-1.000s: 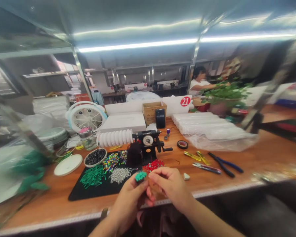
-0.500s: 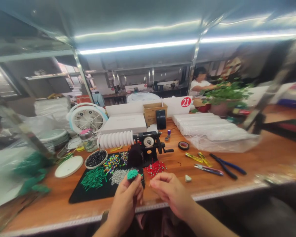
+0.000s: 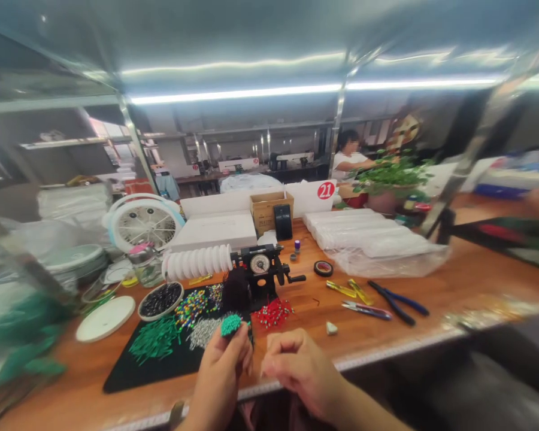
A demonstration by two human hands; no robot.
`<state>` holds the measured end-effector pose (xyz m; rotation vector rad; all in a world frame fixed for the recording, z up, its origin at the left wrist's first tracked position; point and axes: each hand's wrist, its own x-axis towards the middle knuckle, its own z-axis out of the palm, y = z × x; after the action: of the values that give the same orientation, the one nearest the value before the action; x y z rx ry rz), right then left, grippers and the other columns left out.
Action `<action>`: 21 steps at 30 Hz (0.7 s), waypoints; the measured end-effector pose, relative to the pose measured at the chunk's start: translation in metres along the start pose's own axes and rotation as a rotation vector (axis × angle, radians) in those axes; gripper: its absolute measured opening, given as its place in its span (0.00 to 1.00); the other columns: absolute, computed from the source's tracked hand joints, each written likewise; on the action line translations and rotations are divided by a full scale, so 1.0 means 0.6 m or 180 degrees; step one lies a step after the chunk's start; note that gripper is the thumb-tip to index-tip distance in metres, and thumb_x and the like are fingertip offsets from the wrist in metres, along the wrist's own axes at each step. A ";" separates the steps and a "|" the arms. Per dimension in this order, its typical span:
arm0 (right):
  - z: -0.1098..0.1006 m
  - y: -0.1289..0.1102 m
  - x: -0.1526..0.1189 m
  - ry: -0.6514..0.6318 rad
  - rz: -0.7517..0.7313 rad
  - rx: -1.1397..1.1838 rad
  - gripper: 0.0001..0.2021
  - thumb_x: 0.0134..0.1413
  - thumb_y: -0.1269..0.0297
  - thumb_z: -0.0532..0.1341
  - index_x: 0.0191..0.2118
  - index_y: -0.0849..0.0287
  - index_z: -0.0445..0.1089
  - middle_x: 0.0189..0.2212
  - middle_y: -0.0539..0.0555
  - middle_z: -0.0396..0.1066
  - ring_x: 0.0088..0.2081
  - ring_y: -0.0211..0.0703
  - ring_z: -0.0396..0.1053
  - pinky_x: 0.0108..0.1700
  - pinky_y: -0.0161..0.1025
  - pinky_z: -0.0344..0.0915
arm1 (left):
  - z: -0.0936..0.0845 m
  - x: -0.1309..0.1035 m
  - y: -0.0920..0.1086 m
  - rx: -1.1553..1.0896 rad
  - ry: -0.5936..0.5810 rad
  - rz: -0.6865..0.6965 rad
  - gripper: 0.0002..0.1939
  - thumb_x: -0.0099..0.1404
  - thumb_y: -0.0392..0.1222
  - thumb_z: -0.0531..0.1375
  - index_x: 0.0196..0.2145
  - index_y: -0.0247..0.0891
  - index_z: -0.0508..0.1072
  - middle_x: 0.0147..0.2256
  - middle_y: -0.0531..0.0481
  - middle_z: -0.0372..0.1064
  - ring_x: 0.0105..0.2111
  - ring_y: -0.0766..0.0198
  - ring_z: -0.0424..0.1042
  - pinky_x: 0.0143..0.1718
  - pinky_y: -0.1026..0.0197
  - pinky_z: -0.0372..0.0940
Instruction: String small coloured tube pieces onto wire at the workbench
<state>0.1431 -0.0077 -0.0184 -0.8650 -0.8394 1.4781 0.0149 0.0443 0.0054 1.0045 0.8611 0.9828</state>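
In the head view, the left hand (image 3: pixel 224 359) pinches a teal bead cluster (image 3: pixel 230 325) on the near side of the crank winder (image 3: pixel 260 263). The right hand (image 3: pixel 300 365) is curled, any contents hidden. Beyond the winder, a white board (image 3: pixel 309 199) reads "21".

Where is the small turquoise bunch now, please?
In the head view, the turquoise bunch is held in the left hand, slightly left of centre, just right of the silver pile.

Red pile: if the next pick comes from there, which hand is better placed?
Probably the right hand: it is just in front of the red pile, while the left hand holds the green cluster. Whether the right holds anything is hidden.
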 end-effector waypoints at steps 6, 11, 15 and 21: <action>-0.004 0.006 0.004 0.0129 0.0084 0.0302 0.10 0.37 0.65 0.66 0.18 0.65 0.66 0.10 0.42 0.51 0.14 0.23 0.46 0.19 0.28 0.38 | 0.002 -0.003 0.003 -0.0074 0.0093 -0.0010 0.21 0.48 0.49 0.69 0.24 0.37 0.60 0.18 0.60 0.50 0.19 0.73 0.50 0.20 0.69 0.50; 0.003 -0.004 0.006 0.0592 0.0008 0.0191 0.12 0.38 0.62 0.66 0.20 0.66 0.66 0.11 0.42 0.49 0.16 0.22 0.45 0.20 0.27 0.41 | -0.005 -0.002 0.001 0.0592 0.0022 0.0362 0.19 0.54 0.52 0.65 0.23 0.37 0.62 0.17 0.57 0.54 0.19 0.71 0.54 0.23 0.66 0.55; 0.010 -0.016 0.003 0.0798 -0.0184 -0.0362 0.14 0.42 0.59 0.65 0.21 0.66 0.68 0.14 0.44 0.54 0.19 0.23 0.47 0.23 0.26 0.45 | -0.007 -0.004 -0.003 0.0522 0.0041 0.0174 0.21 0.50 0.53 0.67 0.23 0.37 0.62 0.17 0.58 0.52 0.18 0.72 0.50 0.19 0.68 0.49; 0.014 -0.023 -0.001 0.0833 -0.0204 -0.0901 0.14 0.44 0.57 0.64 0.28 0.66 0.72 0.19 0.47 0.63 0.23 0.25 0.55 0.27 0.25 0.52 | 0.000 -0.010 0.010 0.0710 0.0157 -0.0191 0.23 0.45 0.55 0.68 0.21 0.36 0.61 0.14 0.61 0.44 0.17 0.74 0.41 0.17 0.68 0.41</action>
<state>0.1419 -0.0075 -0.0025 -1.2024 -0.8816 1.1744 0.0114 0.0400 0.0120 1.1401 1.0533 0.8767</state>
